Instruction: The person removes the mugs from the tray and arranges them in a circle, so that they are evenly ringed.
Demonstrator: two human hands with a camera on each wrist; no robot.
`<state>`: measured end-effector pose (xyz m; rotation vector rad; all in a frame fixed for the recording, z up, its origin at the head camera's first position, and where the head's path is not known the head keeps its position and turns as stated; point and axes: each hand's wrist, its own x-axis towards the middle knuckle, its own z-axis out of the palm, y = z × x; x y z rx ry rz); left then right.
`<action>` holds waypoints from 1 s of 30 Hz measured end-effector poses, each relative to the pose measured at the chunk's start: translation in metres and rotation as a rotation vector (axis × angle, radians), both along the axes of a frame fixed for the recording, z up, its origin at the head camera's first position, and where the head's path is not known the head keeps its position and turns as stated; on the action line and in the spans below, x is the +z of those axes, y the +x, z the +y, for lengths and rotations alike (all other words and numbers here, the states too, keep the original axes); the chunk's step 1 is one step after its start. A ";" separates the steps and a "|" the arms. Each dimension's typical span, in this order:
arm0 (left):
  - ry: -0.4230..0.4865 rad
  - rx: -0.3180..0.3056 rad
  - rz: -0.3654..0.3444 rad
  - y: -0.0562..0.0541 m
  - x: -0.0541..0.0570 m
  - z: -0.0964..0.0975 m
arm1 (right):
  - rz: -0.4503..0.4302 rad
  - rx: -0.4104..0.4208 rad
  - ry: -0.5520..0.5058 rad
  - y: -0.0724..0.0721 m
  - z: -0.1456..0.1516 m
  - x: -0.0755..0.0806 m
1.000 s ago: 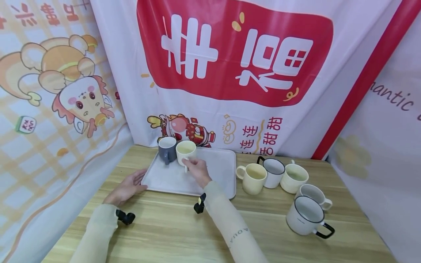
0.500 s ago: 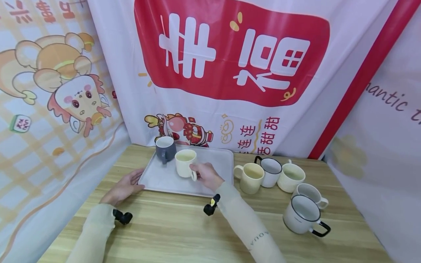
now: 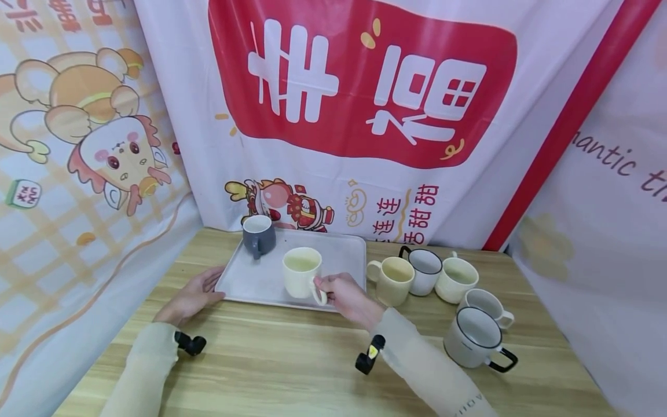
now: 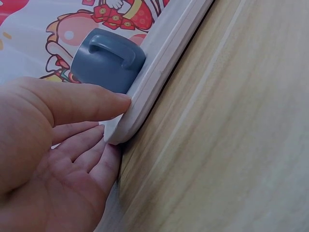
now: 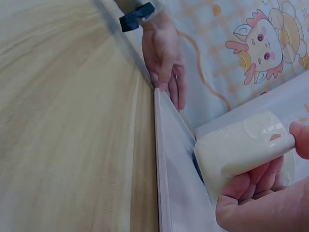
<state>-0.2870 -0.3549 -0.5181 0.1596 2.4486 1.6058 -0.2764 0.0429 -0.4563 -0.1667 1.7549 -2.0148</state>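
My right hand (image 3: 346,295) pinches the handle of a cream mug (image 3: 300,277), thumb on top and fingers curled below, seen closely in the right wrist view. The mug is upright over the front middle of the pale grey tray (image 3: 346,249). At the tray's front left corner, my left hand (image 3: 194,294) holds the edge: in the left wrist view the thumb (image 4: 91,103) lies on the rim and the fingers sit against the corner from outside. A dark grey-blue mug (image 3: 259,236) stands at the tray's back left, its handle turned to the front.
Right of the tray stand a yellow mug (image 3: 394,282), a black-rimmed white mug (image 3: 424,271) and a pale green mug (image 3: 456,280). Further front are a white mug (image 3: 484,302) and a larger black-rimmed mug (image 3: 471,339). A printed curtain (image 3: 292,156) hangs behind the wooden table (image 3: 271,359).
My right hand has drawn the cream mug from beside the dark mug towards the tray's front and slightly right, its grip now on the handle. My left hand keeps its place at the corner.
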 end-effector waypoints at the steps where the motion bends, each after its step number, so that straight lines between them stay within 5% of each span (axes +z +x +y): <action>1: 0.001 -0.001 0.000 0.000 -0.001 -0.001 | 0.008 0.011 -0.003 0.005 0.005 0.001; 8: -0.007 0.005 -0.011 0.000 -0.002 -0.002 | 0.041 0.091 -0.046 0.035 0.042 0.010; 14: 0.011 0.000 -0.003 0.000 0.000 -0.001 | 0.102 0.105 0.039 0.055 0.080 0.008; 30: -0.006 0.004 -0.012 0.000 0.003 -0.001 | 0.209 0.062 0.126 0.110 0.158 -0.001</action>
